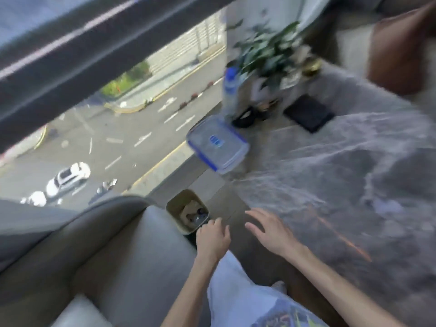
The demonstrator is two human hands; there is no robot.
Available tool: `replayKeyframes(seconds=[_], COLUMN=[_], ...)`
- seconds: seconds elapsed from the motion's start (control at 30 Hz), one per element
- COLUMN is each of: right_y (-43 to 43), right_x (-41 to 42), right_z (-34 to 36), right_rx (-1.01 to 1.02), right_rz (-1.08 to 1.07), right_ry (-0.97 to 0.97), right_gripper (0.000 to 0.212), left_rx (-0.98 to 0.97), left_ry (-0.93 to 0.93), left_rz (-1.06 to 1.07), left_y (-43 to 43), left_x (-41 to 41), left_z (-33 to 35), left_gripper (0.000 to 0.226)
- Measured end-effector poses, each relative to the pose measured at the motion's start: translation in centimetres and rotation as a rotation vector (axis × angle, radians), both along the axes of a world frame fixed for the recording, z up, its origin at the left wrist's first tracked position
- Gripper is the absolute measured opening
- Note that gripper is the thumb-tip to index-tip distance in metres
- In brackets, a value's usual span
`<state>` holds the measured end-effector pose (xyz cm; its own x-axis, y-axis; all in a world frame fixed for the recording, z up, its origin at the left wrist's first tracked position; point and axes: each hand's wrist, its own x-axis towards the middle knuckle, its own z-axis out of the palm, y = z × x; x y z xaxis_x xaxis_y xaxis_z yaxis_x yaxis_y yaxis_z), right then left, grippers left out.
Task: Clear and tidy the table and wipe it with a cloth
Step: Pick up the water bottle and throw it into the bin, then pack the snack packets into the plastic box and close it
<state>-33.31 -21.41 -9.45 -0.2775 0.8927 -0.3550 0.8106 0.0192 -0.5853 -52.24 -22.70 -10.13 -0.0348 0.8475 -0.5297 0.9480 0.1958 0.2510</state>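
1. Head view, much blurred, looks down over a grey marbled table [330, 185] set against a window.
2. Judged from this, the clearing is only partly done: the near and middle of the table are bare, but things crowd the far left corner.
3. Left there are a clear lidded container [218, 143] with blue clips at the table's left edge, a bottle [230, 90] with a blue cap just beyond it, a potted plant [266, 53], a dark flat object [309, 113] to the right, and something black at the bottle's foot, too blurred to name.
4. No cloth is in sight, so wiping seems not yet begun.
5. A small bin [187, 212] on the floor beside the table's near left corner holds scraps.
6. The left hand [212, 239] hangs loosely curled just by the bin's rim, holding nothing visible.
7. The right hand [269, 230] is spread flat, fingers apart, empty, near the table's near edge; contact cannot be told.
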Motion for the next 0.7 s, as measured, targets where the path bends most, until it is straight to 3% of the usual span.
replayKeyframes(seconds=[0.2,0.33,0.5,0.7], right_y=[-5.0,-8.5,-13.5,-19.5], right_x=[19.3,27.8,32.6,31.9], right_z=[7.2,10.5,11.7,10.9], right_rx=[0.185,0.268,0.326,0.291], right_rz=[-0.438,-0.711,-1.005,-1.26], right_ry=[-0.095,-0.11,-0.121,-0.135], right_gripper=[0.046,0.045,0.041,0.039], left_rx=[0.133,0.235,0.288,0.284], left_ry=[-0.075,-0.116,-0.161,-0.187], left_rz=[-0.379,-0.607,-0.885,-1.126], left_y=[2.9,5.1,5.8,5.9], left_x=[15.4,24.8,33.3,37.7], left_z=[7.0,10.5,13.2,13.3], left_gripper=[0.041,0.042,0.042,0.041])
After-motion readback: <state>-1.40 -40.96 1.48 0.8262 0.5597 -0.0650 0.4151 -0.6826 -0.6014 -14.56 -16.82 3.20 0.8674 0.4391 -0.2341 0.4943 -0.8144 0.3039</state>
